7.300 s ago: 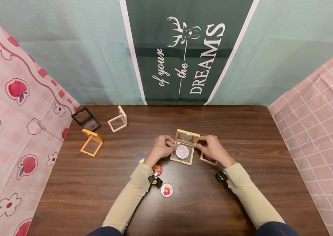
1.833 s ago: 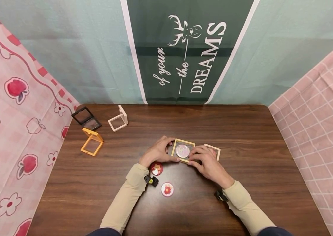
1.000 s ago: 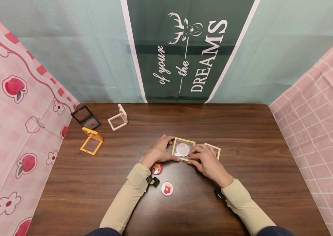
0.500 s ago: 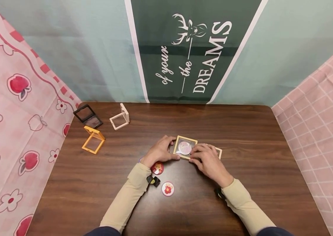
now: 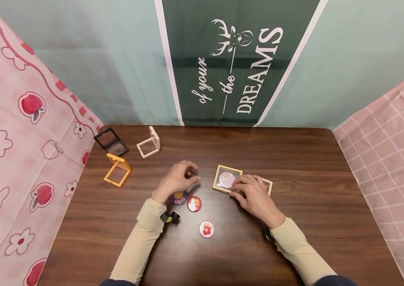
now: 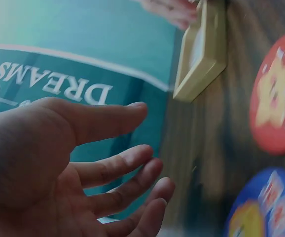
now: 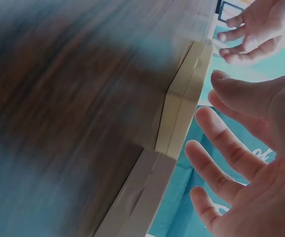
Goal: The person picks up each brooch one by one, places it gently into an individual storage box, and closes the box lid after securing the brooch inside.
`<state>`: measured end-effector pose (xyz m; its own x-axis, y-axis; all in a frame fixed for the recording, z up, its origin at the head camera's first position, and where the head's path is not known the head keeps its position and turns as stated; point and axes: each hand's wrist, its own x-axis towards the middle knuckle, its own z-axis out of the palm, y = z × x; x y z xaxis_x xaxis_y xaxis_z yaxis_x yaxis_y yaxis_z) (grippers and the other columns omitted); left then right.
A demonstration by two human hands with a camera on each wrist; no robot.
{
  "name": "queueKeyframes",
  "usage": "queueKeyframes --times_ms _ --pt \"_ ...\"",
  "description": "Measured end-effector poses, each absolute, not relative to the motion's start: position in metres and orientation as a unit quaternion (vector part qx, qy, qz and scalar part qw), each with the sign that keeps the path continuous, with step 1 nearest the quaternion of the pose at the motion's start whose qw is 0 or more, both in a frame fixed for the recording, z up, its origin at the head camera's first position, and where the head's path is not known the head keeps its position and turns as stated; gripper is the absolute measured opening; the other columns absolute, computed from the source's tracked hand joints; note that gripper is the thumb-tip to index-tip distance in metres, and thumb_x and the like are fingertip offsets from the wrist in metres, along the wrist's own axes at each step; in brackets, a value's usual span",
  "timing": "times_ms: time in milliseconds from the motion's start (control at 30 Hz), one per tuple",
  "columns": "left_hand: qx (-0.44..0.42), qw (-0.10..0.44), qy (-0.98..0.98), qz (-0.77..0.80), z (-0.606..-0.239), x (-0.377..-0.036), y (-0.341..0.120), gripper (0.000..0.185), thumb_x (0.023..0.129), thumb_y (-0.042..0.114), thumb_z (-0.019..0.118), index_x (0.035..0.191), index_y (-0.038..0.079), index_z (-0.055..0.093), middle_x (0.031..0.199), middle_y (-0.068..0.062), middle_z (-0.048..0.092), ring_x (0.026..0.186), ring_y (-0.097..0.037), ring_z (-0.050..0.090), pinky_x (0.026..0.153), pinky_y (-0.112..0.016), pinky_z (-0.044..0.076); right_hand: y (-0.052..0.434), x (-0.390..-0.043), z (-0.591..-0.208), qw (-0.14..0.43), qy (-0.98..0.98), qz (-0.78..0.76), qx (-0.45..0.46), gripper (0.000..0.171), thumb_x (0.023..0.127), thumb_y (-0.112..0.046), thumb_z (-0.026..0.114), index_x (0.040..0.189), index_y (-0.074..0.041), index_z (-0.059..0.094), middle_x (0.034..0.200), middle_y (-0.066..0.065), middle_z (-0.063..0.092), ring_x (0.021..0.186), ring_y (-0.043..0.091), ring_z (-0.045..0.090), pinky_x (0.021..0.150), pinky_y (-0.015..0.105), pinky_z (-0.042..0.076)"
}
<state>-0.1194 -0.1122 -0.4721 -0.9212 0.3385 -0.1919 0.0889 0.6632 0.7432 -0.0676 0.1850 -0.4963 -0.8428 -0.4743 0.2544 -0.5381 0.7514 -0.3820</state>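
A closed yellow square display case with clear panels lies mid-table, a pale pink round badge inside it. At its right edge is my right hand, fingers loosely bent; in the right wrist view they stand spread beside the yellow case without gripping it. A pale pink case lies partly hidden behind that hand. My left hand hovers left of the yellow case, relaxed and holding nothing. Below it are a blue-purple badge and a red badge.
A white badge with a red flower lies nearer the front. At the back left, a black case, an orange case and a white case stand opened. Fabric hangings border the wooden table.
The yellow case, opened in the oldest frame, is now closed. My left hand has let go of it and moved left, uncovering the blue-purple badge. The right hand stays at its right edge.
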Motion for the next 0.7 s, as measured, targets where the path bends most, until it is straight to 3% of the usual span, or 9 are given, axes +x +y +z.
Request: queueKeyframes --times_ms 267,500,633,700 --pt "0.079 0.066 0.898 0.428 -0.454 -0.114 -0.160 0.035 0.099 0.021 0.077 0.127 0.001 0.069 0.125 -0.020 0.071 0.111 -0.035 0.070 0.098 -0.052 0.057 0.173 -0.071 -0.495 0.084 -0.913 0.264 0.300 0.008 0.088 -0.015 0.089 0.092 -0.013 0.082 0.100 -0.001 0.075 0.103 0.022 0.068 0.089 0.046 0.044" --pt "0.030 -0.015 0.882 0.469 -0.444 -0.111 -0.201 0.032 0.100 0.015 0.076 0.128 0.002 0.069 0.128 -0.021 0.069 0.113 -0.038 0.071 0.097 -0.053 0.059 0.157 -0.076 -0.495 0.095 -0.894 0.300 0.319 0.010 0.088 -0.015 0.088 0.097 -0.013 0.084 0.099 -0.002 0.076 0.103 0.020 0.070 0.089 0.045 0.045" --pt "0.013 -0.077 0.878 0.473 -0.439 -0.109 -0.221 0.028 0.100 0.014 0.076 0.125 0.003 0.071 0.121 -0.020 0.072 0.105 -0.030 0.072 0.089 -0.037 0.060 0.146 -0.078 -0.493 0.083 -0.886 0.319 0.326 0.014 0.089 -0.013 0.088 0.101 -0.011 0.084 0.101 -0.002 0.077 0.105 0.020 0.070 0.091 0.047 0.047" --pt "0.002 -0.106 0.872 0.477 -0.437 -0.108 -0.230 0.025 0.099 0.013 0.076 0.122 0.003 0.073 0.118 -0.019 0.072 0.099 -0.017 0.071 0.084 -0.024 0.057 0.140 -0.079 -0.492 0.076 -0.883 0.324 0.330 0.015 0.089 -0.013 0.088 0.103 -0.011 0.083 0.102 -0.002 0.077 0.106 0.020 0.070 0.092 0.047 0.048"
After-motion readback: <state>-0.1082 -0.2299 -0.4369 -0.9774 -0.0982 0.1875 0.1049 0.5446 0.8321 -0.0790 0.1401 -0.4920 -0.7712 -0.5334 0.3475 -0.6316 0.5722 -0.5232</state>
